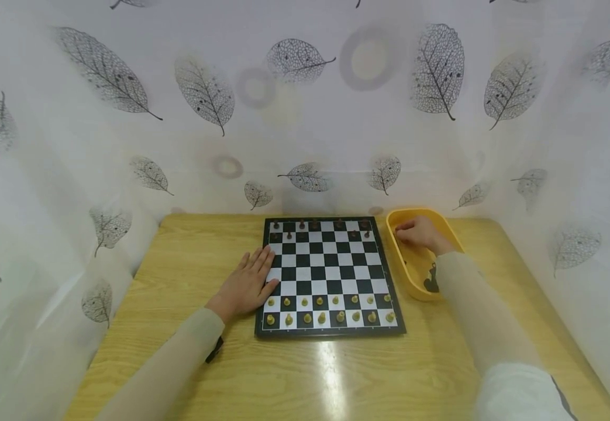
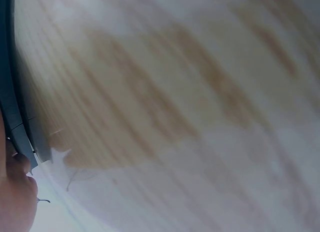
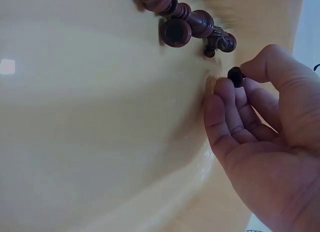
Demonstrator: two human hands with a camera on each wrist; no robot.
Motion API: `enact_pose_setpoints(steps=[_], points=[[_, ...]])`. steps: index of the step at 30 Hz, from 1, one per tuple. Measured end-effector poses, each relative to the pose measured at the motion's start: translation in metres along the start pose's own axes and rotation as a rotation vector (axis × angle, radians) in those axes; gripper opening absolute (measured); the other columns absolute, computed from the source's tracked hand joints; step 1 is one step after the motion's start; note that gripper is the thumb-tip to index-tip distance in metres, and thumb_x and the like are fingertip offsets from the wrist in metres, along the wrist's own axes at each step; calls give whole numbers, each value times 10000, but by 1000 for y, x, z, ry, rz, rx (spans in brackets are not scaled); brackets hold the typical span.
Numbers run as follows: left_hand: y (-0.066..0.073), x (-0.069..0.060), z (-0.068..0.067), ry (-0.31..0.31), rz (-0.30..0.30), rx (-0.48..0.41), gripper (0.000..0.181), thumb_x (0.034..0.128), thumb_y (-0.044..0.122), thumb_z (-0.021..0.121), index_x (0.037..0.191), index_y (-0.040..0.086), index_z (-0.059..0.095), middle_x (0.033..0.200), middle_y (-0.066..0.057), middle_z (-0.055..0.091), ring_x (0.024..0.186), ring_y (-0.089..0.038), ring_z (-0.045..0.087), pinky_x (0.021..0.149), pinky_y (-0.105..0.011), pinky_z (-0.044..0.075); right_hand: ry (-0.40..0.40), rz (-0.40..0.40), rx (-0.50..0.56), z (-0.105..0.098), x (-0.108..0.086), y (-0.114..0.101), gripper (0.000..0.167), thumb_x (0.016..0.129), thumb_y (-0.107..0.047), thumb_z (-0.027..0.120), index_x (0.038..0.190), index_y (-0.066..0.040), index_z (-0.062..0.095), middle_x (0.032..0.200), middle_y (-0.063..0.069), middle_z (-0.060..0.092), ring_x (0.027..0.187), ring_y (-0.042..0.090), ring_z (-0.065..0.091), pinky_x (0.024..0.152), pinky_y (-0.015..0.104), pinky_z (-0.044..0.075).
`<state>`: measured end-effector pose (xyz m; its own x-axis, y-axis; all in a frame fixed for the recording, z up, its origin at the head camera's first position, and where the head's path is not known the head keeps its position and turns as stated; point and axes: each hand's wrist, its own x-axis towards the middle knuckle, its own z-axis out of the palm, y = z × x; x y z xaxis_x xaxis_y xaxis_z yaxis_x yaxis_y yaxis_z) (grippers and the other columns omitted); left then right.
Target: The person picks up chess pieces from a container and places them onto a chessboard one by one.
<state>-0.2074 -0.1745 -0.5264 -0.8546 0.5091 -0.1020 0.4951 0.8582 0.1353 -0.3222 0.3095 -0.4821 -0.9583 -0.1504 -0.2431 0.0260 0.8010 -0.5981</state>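
My left hand [image 1: 244, 286] rests with straight fingers on the left edge of the chessboard [image 1: 331, 273]. In the left wrist view only part of that hand [image 2: 19, 197] shows, beside the dark board edge. My right hand [image 1: 419, 234] is inside the yellow tray [image 1: 417, 263], right of the board. Between thumb and fingers it pinches a small dark chess piece [image 3: 235, 77]; the hand hides most of it. Other dark brown chess pieces [image 3: 201, 24] lie on their sides in the tray. Light yellow pieces [image 1: 340, 316] fill the two near rows; several dark pieces [image 1: 302, 224] stand on the far rows.
The board and tray lie on a light wooden table [image 1: 189, 257]. A pale curtain [image 1: 326, 134] with leaf prints surrounds the table at the back and sides. Wood surface stretches left of the board and in front of it.
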Motion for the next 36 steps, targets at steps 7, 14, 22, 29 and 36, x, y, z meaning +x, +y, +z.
enact_pose_setpoints(steps=[7,14,22,29,36], points=[[-1,1,3,1,-1,4,770,1128,538,264,1687,28,119,1779,-149,63,1652,-361,112,1344,-553,108,18,-7,54,1,-2,-2,407,1005,-283,707,1219,63,714,1172,246,743,1007,321,687,979,467,582],[-1,2,3,5,3,-6,767,1130,533,265,1686,23,120,1779,-150,62,1651,-364,112,1344,-555,109,35,14,71,0,-3,-4,384,1009,-284,701,1202,48,705,1141,218,735,987,303,662,945,405,566],[-1,1,1,3,-1,-10,772,1129,532,277,1686,22,117,1780,-152,62,1651,-367,111,1344,-555,104,45,35,149,-4,-3,-11,398,1019,-233,677,1314,34,650,1307,255,668,1114,366,680,1047,502,577],[-1,1,1,3,1,-9,768,1129,522,286,1685,19,117,1780,-158,66,1651,-373,110,1343,-559,107,39,4,201,-8,-6,-21,424,1042,-168,647,1405,46,598,1363,272,643,1158,376,673,1063,510,572],[0,0,2,15,9,-23,756,1133,498,302,1683,12,120,1778,-169,70,1651,-374,106,1343,-559,108,47,-78,223,-15,-9,-36,382,1060,-132,620,1385,70,608,1301,310,676,1098,397,713,974,420,625]])
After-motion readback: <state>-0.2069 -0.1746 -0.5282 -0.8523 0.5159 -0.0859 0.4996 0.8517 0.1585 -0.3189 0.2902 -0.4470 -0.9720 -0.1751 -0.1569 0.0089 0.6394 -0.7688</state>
